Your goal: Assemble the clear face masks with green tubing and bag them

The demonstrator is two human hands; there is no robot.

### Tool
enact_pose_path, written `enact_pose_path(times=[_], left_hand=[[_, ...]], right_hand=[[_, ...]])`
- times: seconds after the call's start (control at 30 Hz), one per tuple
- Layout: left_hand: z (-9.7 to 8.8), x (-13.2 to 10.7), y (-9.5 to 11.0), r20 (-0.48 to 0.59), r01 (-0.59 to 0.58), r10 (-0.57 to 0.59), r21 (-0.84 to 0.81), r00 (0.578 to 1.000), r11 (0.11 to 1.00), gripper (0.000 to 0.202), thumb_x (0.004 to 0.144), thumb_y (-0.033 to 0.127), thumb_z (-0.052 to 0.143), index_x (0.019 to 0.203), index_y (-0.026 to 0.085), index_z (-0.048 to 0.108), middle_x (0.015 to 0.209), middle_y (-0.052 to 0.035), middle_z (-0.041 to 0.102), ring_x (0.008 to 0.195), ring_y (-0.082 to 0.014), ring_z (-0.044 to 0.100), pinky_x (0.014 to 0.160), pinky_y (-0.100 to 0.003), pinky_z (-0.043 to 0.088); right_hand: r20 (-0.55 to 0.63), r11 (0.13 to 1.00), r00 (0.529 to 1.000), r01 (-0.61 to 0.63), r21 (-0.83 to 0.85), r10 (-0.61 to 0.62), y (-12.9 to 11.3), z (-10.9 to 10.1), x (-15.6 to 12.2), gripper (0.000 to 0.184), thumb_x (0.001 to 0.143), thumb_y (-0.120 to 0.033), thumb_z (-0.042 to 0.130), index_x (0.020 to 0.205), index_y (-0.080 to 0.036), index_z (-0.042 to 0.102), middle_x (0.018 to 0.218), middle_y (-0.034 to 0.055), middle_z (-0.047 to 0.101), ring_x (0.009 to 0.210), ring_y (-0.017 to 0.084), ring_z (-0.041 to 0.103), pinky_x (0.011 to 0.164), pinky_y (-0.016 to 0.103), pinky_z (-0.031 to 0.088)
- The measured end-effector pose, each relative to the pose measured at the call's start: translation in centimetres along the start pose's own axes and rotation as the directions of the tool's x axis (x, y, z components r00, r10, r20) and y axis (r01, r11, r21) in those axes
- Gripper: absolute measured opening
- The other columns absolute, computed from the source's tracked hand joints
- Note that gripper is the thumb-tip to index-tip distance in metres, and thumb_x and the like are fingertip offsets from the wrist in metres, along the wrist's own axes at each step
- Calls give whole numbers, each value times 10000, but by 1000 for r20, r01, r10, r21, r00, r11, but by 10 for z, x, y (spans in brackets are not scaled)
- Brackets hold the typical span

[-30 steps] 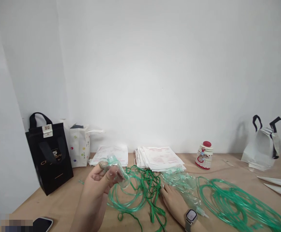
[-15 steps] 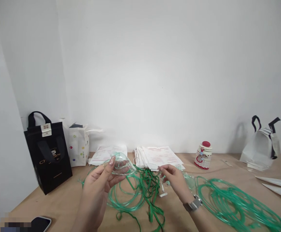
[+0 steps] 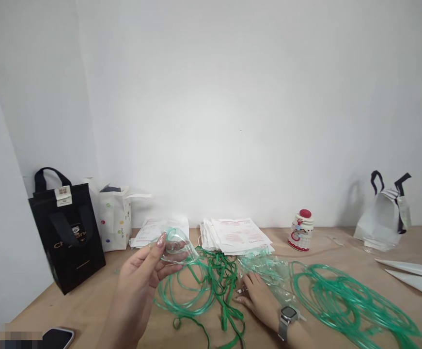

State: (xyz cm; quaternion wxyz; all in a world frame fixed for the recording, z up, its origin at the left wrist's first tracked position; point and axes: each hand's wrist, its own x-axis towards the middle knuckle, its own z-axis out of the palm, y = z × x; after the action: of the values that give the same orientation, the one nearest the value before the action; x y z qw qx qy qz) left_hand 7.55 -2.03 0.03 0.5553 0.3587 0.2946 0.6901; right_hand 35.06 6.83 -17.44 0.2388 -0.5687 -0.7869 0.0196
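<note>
My left hand (image 3: 143, 271) is raised above the wooden table (image 3: 87, 305) and holds a clear, green-tinted plastic mask (image 3: 176, 247) between thumb and fingers. Green tubing and green straps (image 3: 211, 286) lie tangled on the table below it. My right hand (image 3: 256, 298), with a watch on the wrist, rests low on the table with its fingers curled at a small metal clip (image 3: 242, 290). It lies beside a heap of clear plastic masks (image 3: 269, 271). I cannot tell whether the fingers grip the clip.
A large coil of green tubing (image 3: 341, 300) lies to the right. Two stacks of white packets (image 3: 236, 235) sit near the wall, with a small red-capped jar (image 3: 301, 230) beside them. A black bag (image 3: 67, 232), a dotted white bag (image 3: 115, 218), a grey bag (image 3: 383, 215) and a phone (image 3: 56, 337) stand around.
My right hand came up off the table toward the mask, then dropped back down to the clip beside the heap. My left hand turned the mask and holds it a little lower.
</note>
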Motion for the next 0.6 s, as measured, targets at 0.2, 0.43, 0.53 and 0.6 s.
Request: enact_pose_path(times=[0.2, 0.43, 0.53, 0.6], left_hand=[[-1, 1, -2, -1, -8, 8, 21, 1000, 1000, 196, 666, 310, 714, 701, 117, 713, 717, -59, 731, 633, -172, 678, 546, -217, 554], [-2, 1, -2, 23, 5, -6, 47, 1000, 999, 204, 697, 312, 689, 739, 114, 710, 707, -57, 718, 630, -163, 666, 553, -223, 552], [-2, 2, -2, 23, -1, -1, 51, 1000, 999, 199, 707, 304, 682, 738, 110, 710, 713, -57, 718, 636, -158, 662, 553, -224, 555], [-3, 2, -3, 31, -2, 0, 50, 1000, 999, 197, 711, 302, 678, 731, 109, 712, 717, -61, 722, 641, -162, 664, 552, -224, 555]], right_hand=[[22, 993, 998, 57, -106, -55, 5, 11, 6, 29, 771, -184, 541, 798, -191, 550, 851, 75, 581, 810, 245, 545, 736, 369, 423], [21, 981, 995, 103, -162, -101, 7, 20, 10, 136, 779, -133, 483, 873, -177, 571, 891, 93, 602, 857, 258, 545, 772, 390, 414], [8, 983, 995, 96, -154, -96, 8, 23, 10, 136, 776, -130, 482, 875, -172, 565, 924, 99, 598, 857, 254, 544, 777, 390, 415], [-3, 986, 996, 84, -142, -85, 9, 24, 11, 115, 780, -136, 480, 858, -172, 557, 927, 100, 593, 855, 249, 545, 776, 383, 416]])
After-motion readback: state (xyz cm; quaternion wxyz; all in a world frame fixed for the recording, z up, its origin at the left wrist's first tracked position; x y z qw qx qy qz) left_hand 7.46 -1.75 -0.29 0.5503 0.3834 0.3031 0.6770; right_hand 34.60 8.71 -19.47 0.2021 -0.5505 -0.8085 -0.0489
